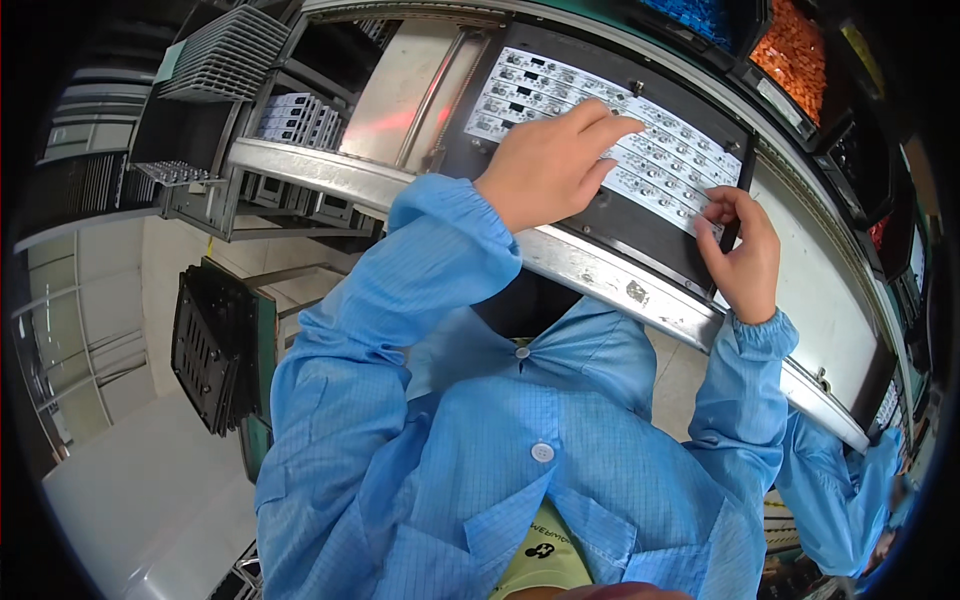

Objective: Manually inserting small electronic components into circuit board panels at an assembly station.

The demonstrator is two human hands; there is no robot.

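Note:
A white circuit board panel [660, 150], split into long strips with rows of round parts, lies in a black flat carrier [640, 235] in front of me. My left hand [550, 165] is over the middle of the panel. Its forefinger reaches out over the strips and its thumb stands apart, with nothing visible between them. At the panel's right end is my right hand [745, 255], thumb and fingertips curled close together at the board's edge. Anything small in that pinch is too hidden to make out.
A metal rail [600, 275] runs along the near side of the line. Bins of orange parts [790, 55] and blue parts [690, 15] stand beyond the carrier. Racks with stacked boards [300, 120] are at left. Another person's blue sleeve [840, 500] shows at lower right.

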